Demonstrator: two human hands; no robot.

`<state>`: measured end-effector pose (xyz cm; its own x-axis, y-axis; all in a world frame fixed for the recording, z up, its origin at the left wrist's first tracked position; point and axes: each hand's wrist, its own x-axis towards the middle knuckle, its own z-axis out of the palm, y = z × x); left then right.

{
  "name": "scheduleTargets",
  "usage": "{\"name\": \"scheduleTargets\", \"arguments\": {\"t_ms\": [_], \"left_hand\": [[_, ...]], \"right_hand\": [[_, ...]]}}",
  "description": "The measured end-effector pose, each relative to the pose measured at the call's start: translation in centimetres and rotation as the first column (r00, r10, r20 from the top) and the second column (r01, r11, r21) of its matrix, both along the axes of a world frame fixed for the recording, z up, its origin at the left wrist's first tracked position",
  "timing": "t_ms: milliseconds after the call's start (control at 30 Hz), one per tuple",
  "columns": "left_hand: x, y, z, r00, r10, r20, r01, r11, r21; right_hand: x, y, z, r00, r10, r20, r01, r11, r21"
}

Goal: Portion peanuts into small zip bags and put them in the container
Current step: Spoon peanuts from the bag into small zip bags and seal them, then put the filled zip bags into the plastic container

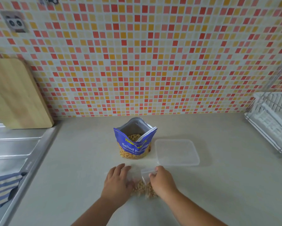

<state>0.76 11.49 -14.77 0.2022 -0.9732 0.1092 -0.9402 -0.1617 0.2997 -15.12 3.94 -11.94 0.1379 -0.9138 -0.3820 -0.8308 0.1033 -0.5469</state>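
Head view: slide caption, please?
Left hand rests on a peanut-filled zip bag, right hand pinching its top, near open pouch and clear container.

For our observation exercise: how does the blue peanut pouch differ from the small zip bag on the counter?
The blue Salted Peanuts pouch stands upright and open; the small zip bag lies flat, handled by the left hand and right hand. The pouch is printed, the bag clear and smaller. Both hold peanuts.
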Motion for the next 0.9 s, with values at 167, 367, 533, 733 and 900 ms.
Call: {"name": "scheduleTargets", "arguments": {"t_ms": [167,367,533,733,900], "left_hand": [[-0.4,-0.2,-0.1,1.000,0.016,-0.014,-0.015,0.999,0.050],[-0.3,0.0,-0.5,1.000,0.014,-0.025,-0.013,0.999,0.041],[0.1,0.1,0.0,0.999,0.015,-0.048,-0.013,0.999,0.043],[0.6,0.2,-0.5,0.995,0.001,-0.098,0.004,0.998,0.055],[-0.7,-0.7,1.5,0.979,-0.121,-0.164,0.082,0.971,-0.225]], "right_hand": [[-0.5,-0.1,0.3,0.998,0.026,-0.065,-0.026,1.000,-0.011],[0.1,-0.5,0.0,1.000,0.021,-0.016,-0.021,0.999,0.044],[1.0,-0.3,0.0,0.999,0.040,0.015,-0.041,0.997,0.072],[0.9,0.1,0.5,0.994,0.103,-0.030,-0.102,0.995,0.016],[0.5,0.3,3.0,0.951,0.245,-0.189,-0.266,0.959,-0.096]]}}
